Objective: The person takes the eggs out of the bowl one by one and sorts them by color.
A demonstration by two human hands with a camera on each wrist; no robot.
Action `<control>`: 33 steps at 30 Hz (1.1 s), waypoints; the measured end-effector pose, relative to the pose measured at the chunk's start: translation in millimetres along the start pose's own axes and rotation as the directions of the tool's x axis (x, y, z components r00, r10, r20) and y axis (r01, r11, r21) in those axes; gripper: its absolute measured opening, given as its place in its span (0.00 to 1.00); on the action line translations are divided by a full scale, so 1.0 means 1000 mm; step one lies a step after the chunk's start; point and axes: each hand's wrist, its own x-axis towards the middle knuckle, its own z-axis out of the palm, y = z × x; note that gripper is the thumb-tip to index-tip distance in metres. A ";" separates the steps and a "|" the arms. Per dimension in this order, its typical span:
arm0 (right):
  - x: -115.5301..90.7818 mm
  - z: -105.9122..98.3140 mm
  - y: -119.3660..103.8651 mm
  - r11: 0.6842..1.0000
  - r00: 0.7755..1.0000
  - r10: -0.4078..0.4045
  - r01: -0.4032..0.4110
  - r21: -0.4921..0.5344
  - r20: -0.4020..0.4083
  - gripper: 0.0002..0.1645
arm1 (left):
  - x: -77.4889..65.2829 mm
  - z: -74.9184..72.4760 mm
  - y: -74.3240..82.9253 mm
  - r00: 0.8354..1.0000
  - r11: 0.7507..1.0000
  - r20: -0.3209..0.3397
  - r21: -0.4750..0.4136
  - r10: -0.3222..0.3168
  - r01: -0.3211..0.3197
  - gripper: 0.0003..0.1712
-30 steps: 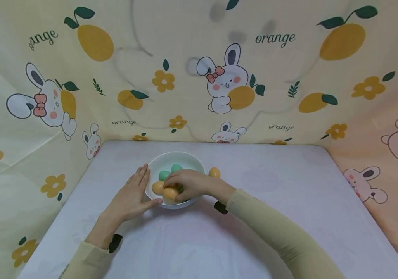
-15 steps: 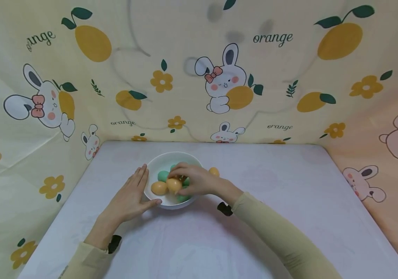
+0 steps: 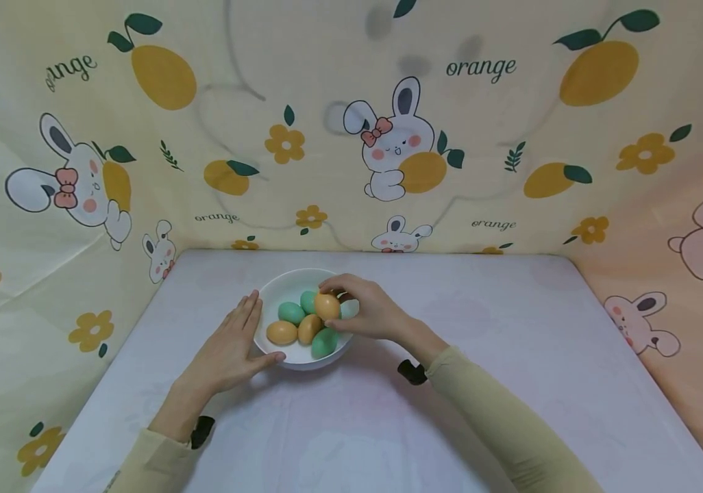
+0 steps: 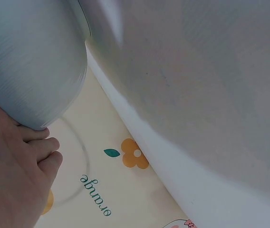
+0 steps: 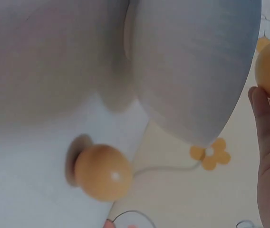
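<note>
orange egg [image 3: 327, 307] in right grip [image 3: 375, 309], near bowl's rim [image 3: 276, 286], wide table [image 3: 487, 308] rightward

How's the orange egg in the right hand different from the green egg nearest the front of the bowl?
The held egg is orange; the front egg is green. The held egg is in the grip of the right hand, while the front egg lies in the bowl. Both look smooth and oval.

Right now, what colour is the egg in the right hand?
The egg is light orange, clearest in the head view.
</note>
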 end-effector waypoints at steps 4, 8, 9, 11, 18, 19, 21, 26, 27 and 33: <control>-0.006 -0.011 -0.017 1.000 0.998 -0.003 0.005 0.028 -0.069 0.32 | 0.000 0.001 0.000 1.000 1.000 0.001 0.001 -0.005 0.005 0.66; -0.011 -0.023 -0.021 0.999 0.992 -0.009 0.013 0.033 -0.126 0.32 | 0.000 0.001 0.000 1.000 1.000 0.007 0.005 -0.013 0.013 0.66; -0.012 -0.026 -0.019 0.999 0.990 -0.005 0.010 0.033 -0.140 0.32 | 0.000 0.001 0.000 1.000 1.000 0.008 0.005 -0.016 0.015 0.66; -0.016 -0.030 -0.015 0.999 0.986 0.008 -0.002 0.036 -0.168 0.32 | 0.000 0.002 0.000 1.000 1.000 0.009 0.007 -0.018 0.018 0.66; -0.029 -0.043 -0.001 0.996 0.969 0.082 -0.070 0.062 -0.232 0.31 | 0.001 0.002 -0.001 1.000 1.000 0.007 0.012 -0.017 0.017 0.66; -0.031 -0.044 0.001 0.995 0.968 0.095 -0.081 0.065 -0.234 0.32 | 0.001 0.002 -0.001 1.000 1.000 0.006 0.014 -0.016 0.016 0.66; -0.035 -0.048 0.004 0.992 0.963 0.121 -0.108 0.064 -0.240 0.32 | 0.001 0.003 -0.001 1.000 1.000 0.008 0.020 -0.015 0.014 0.67; -0.046 -0.054 0.017 0.986 0.955 0.164 -0.154 0.057 -0.246 0.33 | 0.001 0.002 0.000 1.000 1.000 0.008 0.019 -0.012 0.012 0.67; -0.049 -0.055 0.021 0.985 0.954 0.170 -0.161 0.057 -0.247 0.33 | 0.001 0.002 0.000 1.000 1.000 0.009 0.018 -0.013 0.013 0.67; -0.064 -0.058 0.058 0.966 0.938 0.258 -0.255 0.045 -0.231 0.34 | 0.000 0.001 0.000 1.000 1.000 0.011 0.014 -0.010 0.009 0.67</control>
